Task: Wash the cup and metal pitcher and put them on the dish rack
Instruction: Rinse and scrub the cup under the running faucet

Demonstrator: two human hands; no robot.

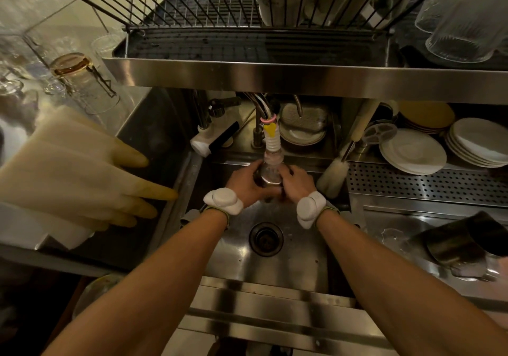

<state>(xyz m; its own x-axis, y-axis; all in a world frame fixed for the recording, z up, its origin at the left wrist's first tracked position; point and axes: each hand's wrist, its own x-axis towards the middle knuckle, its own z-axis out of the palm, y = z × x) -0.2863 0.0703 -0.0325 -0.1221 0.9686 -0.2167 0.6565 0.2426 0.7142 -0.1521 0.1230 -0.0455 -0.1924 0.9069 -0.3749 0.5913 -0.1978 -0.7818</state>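
Both my hands are wrapped around a small metal pitcher point(270, 178) held under the faucet nozzle point(273, 146) above the steel sink point(302, 251). My left hand point(246, 184) grips its left side and my right hand point(295, 184) its right side. Most of the pitcher is hidden by my fingers. A dark metal cup point(464, 240) lies on its side on the counter at the right. The wire dish rack point(209, 12) sits on the shelf above the sink, with a white container at its right end.
Pale rubber gloves point(82, 168) hang over the left counter edge. Glasses stand at the far left and upper right. Stacked white plates point(412, 152) and a bottle brush point(334, 174) sit behind the sink at right. The drain point(266, 239) lies below my hands.
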